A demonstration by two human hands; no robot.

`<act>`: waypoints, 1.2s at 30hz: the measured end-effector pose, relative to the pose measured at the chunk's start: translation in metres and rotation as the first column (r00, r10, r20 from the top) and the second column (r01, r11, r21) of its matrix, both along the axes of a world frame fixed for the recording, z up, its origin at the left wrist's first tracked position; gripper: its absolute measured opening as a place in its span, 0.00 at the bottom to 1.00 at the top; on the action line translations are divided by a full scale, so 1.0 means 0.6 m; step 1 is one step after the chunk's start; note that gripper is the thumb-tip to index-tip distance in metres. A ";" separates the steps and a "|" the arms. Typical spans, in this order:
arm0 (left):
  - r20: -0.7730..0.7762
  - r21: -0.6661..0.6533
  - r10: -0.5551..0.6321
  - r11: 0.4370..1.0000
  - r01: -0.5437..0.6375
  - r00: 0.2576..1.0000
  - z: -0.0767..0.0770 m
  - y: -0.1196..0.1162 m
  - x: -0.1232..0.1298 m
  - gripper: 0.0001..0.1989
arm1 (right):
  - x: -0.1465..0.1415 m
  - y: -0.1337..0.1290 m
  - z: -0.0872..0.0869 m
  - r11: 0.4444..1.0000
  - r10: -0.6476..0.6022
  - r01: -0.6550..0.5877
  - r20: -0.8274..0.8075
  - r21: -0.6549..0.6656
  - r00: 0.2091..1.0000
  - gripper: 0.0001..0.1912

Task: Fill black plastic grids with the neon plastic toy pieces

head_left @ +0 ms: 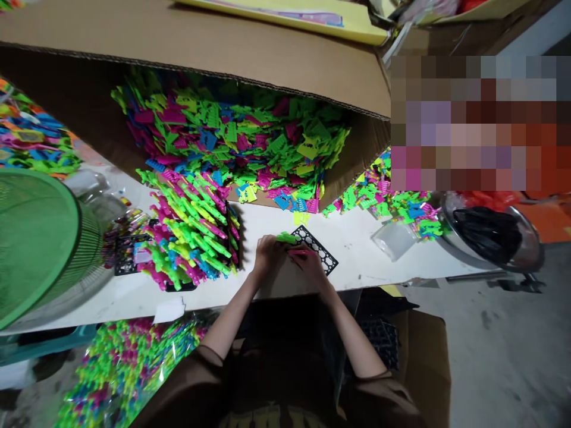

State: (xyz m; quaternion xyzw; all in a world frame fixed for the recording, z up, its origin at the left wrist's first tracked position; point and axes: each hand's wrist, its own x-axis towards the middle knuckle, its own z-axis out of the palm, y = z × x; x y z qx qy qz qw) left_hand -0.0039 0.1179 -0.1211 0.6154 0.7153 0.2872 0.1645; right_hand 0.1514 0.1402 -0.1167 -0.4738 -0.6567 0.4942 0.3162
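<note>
Over the white table my left hand (266,254) is closed, with a bright green plastic piece (286,238) at its fingertips. My right hand (314,267) is closed round a pink plastic piece (300,252). Both hands are close together, and their inner fingers are partly hidden. Partly behind the right hand lies a black plastic rack (328,259) with round holes. To the left of my hands, a dense stack of colourful plastic toy pieces (191,232) stands in another dark rack.
A large cardboard box (285,65) on its side holds many small coloured pieces (250,137). A green basket (35,249) stands left. At right are a clear plastic bag (393,240) and a metal bowl (529,238) with black material. A filled bag (129,362) sits below.
</note>
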 end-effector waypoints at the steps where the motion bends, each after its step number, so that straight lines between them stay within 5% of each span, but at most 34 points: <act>1: -0.003 0.002 -0.002 1.000 0.002 1.000 0.000 0.000 0.001 0.07 | -0.001 0.002 0.001 1.000 0.009 -0.009 0.016 0.010 1.000 0.10; 9: -0.009 0.010 -0.033 0.999 0.033 0.999 -0.009 0.003 -0.002 0.05 | -0.011 0.014 -0.011 0.994 -0.023 0.004 0.175 0.105 0.984 0.08; 16: 0.016 0.013 -0.031 0.999 0.031 0.999 -0.029 0.009 -0.013 0.04 | -0.017 0.014 -0.011 0.990 -0.036 0.018 0.127 0.142 0.991 0.08; 25: 0.064 0.117 -0.054 0.992 0.046 0.996 -0.017 -0.004 -0.027 0.04 | -0.034 -0.005 -0.006 0.992 -0.046 0.030 0.126 0.126 0.991 0.06; 29: 0.081 0.185 -0.077 0.981 0.061 0.994 -0.009 -0.016 -0.042 0.09 | 0.011 0.024 0.004 0.996 0.035 -0.040 0.073 0.074 0.997 0.11; 31: 0.097 0.211 -0.091 0.975 0.068 0.991 -0.009 -0.021 -0.051 0.14 | 0.066 0.068 0.023 0.987 -0.088 0.074 0.094 0.144 0.992 0.13; 33: 0.179 0.212 -0.054 0.977 0.015 0.982 -0.015 -0.024 -0.060 0.18 | 0.143 0.122 0.047 0.880 -0.396 0.339 0.121 0.333 0.910 0.16; 36: 0.261 0.152 -0.009 0.988 -0.032 0.965 -0.029 -0.027 -0.073 0.21 | 0.277 0.191 0.078 0.502 -0.832 0.678 0.088 0.537 0.547 0.22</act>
